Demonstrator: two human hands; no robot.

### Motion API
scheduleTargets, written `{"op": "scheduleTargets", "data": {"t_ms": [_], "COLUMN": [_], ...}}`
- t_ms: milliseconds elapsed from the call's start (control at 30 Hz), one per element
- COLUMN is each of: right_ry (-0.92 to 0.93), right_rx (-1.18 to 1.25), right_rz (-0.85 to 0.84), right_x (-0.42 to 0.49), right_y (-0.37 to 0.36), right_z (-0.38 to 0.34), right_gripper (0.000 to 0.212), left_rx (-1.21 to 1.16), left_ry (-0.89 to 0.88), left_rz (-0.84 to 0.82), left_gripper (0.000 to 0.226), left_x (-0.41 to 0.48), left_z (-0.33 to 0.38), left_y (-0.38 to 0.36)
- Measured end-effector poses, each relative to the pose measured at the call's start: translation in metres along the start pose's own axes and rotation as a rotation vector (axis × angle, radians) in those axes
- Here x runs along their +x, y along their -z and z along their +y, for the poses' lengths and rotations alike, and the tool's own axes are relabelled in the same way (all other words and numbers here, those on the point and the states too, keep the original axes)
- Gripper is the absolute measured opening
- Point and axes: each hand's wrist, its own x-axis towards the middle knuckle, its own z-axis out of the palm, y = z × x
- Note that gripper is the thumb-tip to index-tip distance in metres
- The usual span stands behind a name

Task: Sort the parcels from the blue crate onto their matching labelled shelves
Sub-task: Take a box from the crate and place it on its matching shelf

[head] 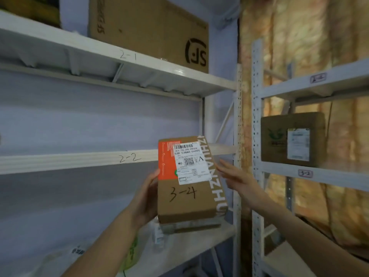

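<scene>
The parcel (187,198) marked 3-4 is held up in front of the 2-2 shelf (79,160), at its right end, label facing out. Its left edge is gripped by the left hand (146,198), thumb on the front. The right hand (235,176) is laid flat, fingers straight, against the right side, though actual contact is kinda hard to confirm. A brown box (279,140) is parked further right of the 2-2 shelf.

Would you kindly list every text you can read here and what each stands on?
"2-1": upper left shelf edge
"2-2": shelf edge below it
"3-4": handwritten on the held parcel
"ZHUANZHU", cut off: parcel's tape
"538-538AH-044", "A": its shipping label
"SF", upside down: top carton
"3-2": right rack tag
Too blurred: upper right tag, right box's label
</scene>
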Motion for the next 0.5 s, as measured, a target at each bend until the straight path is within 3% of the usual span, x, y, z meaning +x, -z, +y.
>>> {"op": "scheduleTargets", "data": {"t_ms": [33,67,133,167,233,333,433,500], "right_ry": [-0.081,-0.134,-0.261,-0.303,-0.321,-0.207,-0.140,-0.121], "right_rx": [0.057,0.132,0.213,0.195,0.197,0.325,0.512,0.394], "right_rz": [-0.024,-0.073,-0.199,-0.250,-0.262,-0.086,0.170,0.305], "right_x": [-0.005,-0.004,-0.008,-0.011,-0.016,-0.014,-0.024,-0.040], "right_y": [-0.001,0.005,0.014,0.014,0.016,0.020,0.024,0.028], "right_z": [-0.018,-0.028,-0.029,-0.028,-0.025,-0.023,-0.034,-0.037], "right_gripper": [0.034,0.039,0.095,0.104,0.094,0.075,0.064,0.061], "left_rx": [0.036,0.043,0.054,0.060,0.093,0.147,0.417,0.450], "left_ry": [-0.047,-0.069,-0.133,-0.156,-0.187,-0.194,-0.170,-0.055], "left_rz": [0.008,0.020,0.014,-0.007,-0.030,-0.009,0.072,0.031], "left_gripper": [0.060,0.061,0.060,0.060,0.067,0.076,0.075,0.077], "left_x": [0.005,0.009,0.020,0.024,0.027,0.031,0.033,0.033], "left_z": [0.008,0.016,0.024,0.027,0.036,0.049,0.058,0.060], "left_y": [-0.008,-0.017,-0.031,-0.037,-0.052,-0.077,-0.095,-0.101]}}
